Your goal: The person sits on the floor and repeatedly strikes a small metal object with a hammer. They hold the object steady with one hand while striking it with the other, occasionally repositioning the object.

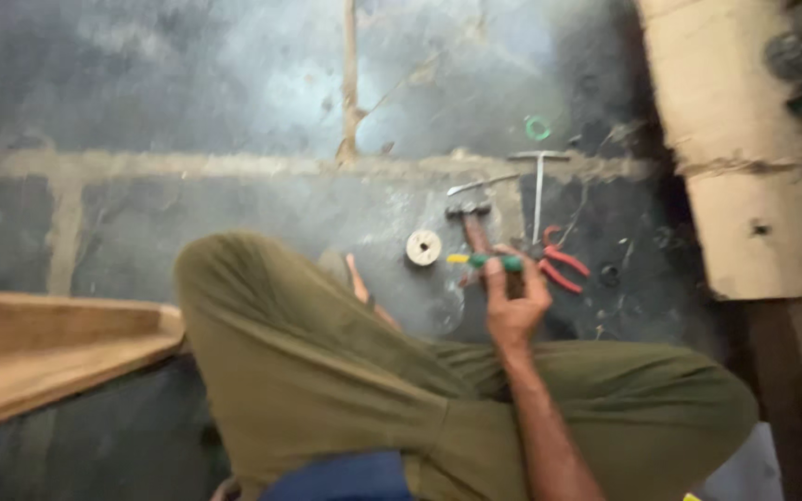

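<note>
My right hand (513,301) reaches out over my bent knee, its fingers closed on a small tool with a green and yellow handle (486,262). A hammer (471,221) with a wooden handle lies on the dark floor just beyond the hand. Red-handled pliers (563,265) lie to the right of the hand. A white round disc (423,247) lies to its left. My left hand is out of sight. The picture is blurred.
A metal T-shaped wrench (538,184), a flat spanner (481,184), a green ring (537,127) and a black ring (610,274) lie farther out. A cardboard box (744,158) stands at the right, a wooden board (39,348) at the left. My olive trouser legs (327,371) fill the foreground.
</note>
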The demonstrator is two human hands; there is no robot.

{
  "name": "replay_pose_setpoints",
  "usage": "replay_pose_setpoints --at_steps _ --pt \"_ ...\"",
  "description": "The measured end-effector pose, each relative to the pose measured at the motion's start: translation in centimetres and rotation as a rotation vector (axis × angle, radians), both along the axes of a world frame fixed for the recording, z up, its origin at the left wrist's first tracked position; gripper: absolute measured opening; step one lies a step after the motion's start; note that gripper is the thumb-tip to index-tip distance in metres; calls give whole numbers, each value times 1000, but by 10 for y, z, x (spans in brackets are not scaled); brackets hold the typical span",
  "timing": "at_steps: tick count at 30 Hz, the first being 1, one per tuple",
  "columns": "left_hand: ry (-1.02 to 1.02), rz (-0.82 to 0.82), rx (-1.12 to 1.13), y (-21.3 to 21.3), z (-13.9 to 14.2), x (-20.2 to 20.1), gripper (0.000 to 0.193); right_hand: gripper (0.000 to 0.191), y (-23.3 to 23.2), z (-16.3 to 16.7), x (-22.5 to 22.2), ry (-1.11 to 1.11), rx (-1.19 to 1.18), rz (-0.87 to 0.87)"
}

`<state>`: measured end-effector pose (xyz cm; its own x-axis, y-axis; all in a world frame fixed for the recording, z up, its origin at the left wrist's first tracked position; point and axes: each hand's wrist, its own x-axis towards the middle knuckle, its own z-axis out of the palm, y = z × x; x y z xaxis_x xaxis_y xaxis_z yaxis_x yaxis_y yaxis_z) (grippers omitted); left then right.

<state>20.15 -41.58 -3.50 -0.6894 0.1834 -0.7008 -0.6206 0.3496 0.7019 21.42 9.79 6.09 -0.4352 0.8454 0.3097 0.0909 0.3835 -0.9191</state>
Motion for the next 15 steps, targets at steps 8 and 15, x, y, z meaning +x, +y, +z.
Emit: replay_pose_setpoints --at_steps 8,15 --pt "-25 120 -284 -7 3 25 52 22 -12 20 -3 -196 53 145" --pt "302 211 -283 7 2 43 41 23 -13 19 -11 -194 48 210"
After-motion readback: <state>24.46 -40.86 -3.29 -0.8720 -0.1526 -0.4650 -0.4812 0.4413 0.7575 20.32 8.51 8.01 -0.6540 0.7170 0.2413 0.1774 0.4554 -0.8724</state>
